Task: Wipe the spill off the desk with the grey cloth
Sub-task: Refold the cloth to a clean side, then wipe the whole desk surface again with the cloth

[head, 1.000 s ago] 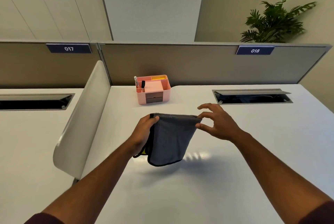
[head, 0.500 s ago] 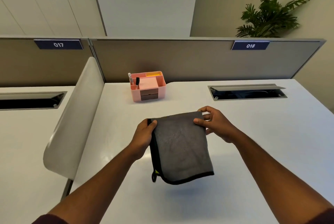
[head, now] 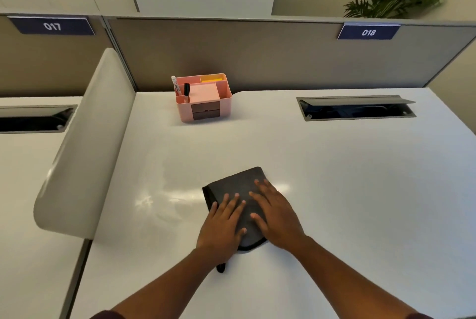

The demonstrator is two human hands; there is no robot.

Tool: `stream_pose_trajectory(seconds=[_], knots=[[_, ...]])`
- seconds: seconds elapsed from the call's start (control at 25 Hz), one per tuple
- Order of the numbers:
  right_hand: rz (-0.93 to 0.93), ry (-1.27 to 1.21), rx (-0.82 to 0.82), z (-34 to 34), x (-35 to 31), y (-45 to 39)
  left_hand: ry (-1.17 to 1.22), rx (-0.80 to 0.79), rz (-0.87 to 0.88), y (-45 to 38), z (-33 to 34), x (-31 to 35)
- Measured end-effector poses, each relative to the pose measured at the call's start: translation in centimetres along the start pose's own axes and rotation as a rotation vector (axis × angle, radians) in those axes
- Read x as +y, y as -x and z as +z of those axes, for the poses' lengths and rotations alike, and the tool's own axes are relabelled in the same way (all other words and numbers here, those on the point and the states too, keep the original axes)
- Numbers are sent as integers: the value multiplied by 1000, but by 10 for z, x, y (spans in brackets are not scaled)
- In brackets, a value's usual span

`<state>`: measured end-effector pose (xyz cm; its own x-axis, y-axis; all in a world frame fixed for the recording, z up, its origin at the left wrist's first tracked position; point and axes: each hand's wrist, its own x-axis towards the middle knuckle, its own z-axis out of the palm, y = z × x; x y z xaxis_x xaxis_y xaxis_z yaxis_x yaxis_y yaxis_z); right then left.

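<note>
An open-plan office, beige partition panels numbered 017 and 018 along the back, and a smooth white desk [head: 334,190] with a glossy top that throws back the ceiling light. On it, toward the near edge, lies the grey cloth [head: 235,185], folded into a thick pad with a dark stitched border and a small hanging loop poking out near the left wrist. Both palms are flat on it: the left hand [head: 222,226] and the right hand [head: 277,215] press down with fingers straight and spread, neither curled round the fabric. It looks soft and napped, like microfibre, matte against the slick laminate. A wet-looking sheen [head: 164,197] streaks the surface just left of the cloth and a little shows at its right edge; I can't tell how much is liquid and how much glare. By my reckoning the wiping is only starting, with the streaks to the left yet to be covered. At the back stands a pink plastic organiser [head: 206,110] with markers and notes, well apart from the hands.
</note>
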<state>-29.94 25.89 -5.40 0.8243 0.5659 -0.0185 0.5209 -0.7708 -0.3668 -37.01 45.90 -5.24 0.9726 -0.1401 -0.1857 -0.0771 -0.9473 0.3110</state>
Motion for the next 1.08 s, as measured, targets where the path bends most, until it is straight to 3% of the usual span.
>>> stream_pose_trajectory(seconds=[0.12, 0.24, 0.44, 0.64, 0.8, 1.08], knots=[[0, 146, -202, 15, 4, 4, -130, -76, 2, 8, 11, -20], [29, 210, -259, 16, 7, 6, -104, -93, -40, 12, 10, -37], [36, 215, -43, 9, -18, -21, -15, -10, 1, 14, -2, -71], [22, 202, -113, 36, -35, -51, 17, 187, -285, 42, -20, -152], [145, 199, -28, 49, -34, -54, 38, 266, -466, 59, -29, -214], [395, 213, 8, 54, -44, -122, 76, 331, -470, 69, -18, -241]])
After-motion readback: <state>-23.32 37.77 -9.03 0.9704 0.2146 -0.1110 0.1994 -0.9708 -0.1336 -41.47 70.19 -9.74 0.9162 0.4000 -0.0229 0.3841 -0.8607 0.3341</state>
